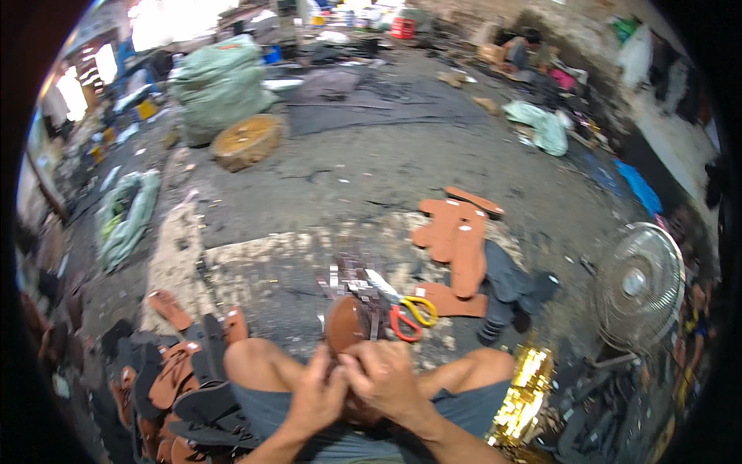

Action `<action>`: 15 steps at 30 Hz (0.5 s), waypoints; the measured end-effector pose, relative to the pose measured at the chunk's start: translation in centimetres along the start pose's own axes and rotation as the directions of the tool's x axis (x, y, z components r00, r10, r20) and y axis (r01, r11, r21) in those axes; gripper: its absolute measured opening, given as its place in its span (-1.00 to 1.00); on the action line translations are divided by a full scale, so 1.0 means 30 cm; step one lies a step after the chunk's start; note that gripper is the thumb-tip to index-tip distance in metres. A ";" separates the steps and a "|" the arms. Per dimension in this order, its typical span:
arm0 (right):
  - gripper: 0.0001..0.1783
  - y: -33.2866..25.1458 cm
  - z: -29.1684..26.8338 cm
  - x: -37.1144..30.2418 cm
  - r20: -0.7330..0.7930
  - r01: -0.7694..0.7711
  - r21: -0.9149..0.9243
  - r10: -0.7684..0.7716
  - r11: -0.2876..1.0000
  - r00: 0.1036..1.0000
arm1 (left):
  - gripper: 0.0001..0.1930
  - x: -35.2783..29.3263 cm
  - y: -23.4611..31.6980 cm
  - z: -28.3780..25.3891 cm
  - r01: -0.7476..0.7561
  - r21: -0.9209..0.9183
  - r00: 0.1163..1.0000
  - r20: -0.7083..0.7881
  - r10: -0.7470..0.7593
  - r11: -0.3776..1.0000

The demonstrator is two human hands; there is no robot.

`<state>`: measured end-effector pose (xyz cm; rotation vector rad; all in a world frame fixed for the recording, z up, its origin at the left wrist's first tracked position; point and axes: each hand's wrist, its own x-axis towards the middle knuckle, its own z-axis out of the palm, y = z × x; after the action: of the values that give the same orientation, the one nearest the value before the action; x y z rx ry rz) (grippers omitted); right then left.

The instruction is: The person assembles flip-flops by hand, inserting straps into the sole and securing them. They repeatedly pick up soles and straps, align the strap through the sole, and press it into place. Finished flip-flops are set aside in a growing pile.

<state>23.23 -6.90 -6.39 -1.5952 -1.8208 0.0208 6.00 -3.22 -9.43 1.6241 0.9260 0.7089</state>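
Note:
Over my lap I hold a brown sandal (346, 325), its rounded end pointing away from me. My left hand (318, 390) is closed on its left side. My right hand (380, 377) grips the right side, fingers bent and close to the left hand's; both hands cover the middle of the sandal. Just past it lie scissors (406, 305) with one red and one yellow handle, beside a blurred heap of dark brown strips (359, 278). To the right are several tan sole pieces (468, 251) and dark soles (506, 282).
Tan and black sandals (182, 375) are piled by my left knee. At right stand a round fan (638, 282) and shiny gold sheeting (522, 394). Farther off are a wooden block (247, 141), a large green sack (220, 85) and a person (522, 50) at the back right.

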 end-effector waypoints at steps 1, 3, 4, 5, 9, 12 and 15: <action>-0.84 -0.004 -0.010 0.012 -0.011 0.065 -0.002 -0.065 0.998 0.998 | -0.65 0.011 -0.010 -0.014 -0.095 0.142 0.994 -0.042 0.102 0.985; -0.73 0.013 -0.057 0.035 0.038 -0.072 0.226 0.065 0.971 0.997 | -0.54 0.001 0.016 -0.100 -0.056 0.235 0.994 -0.077 0.076 0.970; -0.67 0.039 -0.082 0.044 0.095 -0.138 0.379 0.110 0.915 0.989 | -0.46 -0.002 0.050 -0.164 -0.072 0.376 0.971 -0.185 0.151 0.924; -0.62 0.105 -0.118 0.051 0.071 -0.337 0.496 0.349 0.801 0.934 | -0.43 -0.025 0.113 -0.274 0.090 0.198 0.972 -0.233 -0.042 0.976; -0.64 0.646 -0.235 0.011 -0.266 -0.567 -0.065 0.534 0.821 0.803 | -0.47 -0.207 0.394 -0.753 0.328 0.439 0.945 -0.150 -0.291 0.836; -0.54 1.043 -0.231 -0.141 -0.329 -0.518 -0.695 0.420 0.499 0.846 | -0.45 -0.351 0.430 -0.925 0.429 0.742 0.885 -0.459 -0.077 0.515; -0.45 1.173 -0.291 -0.237 -0.178 -0.604 -0.663 0.691 0.441 0.700 | -0.52 -0.373 0.329 -0.856 0.184 0.414 0.899 -0.438 0.017 0.892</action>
<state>57.91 -8.38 -18.98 -2.8369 -1.1850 -0.2422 -19.03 -0.89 6.40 1.8416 1.5705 0.8575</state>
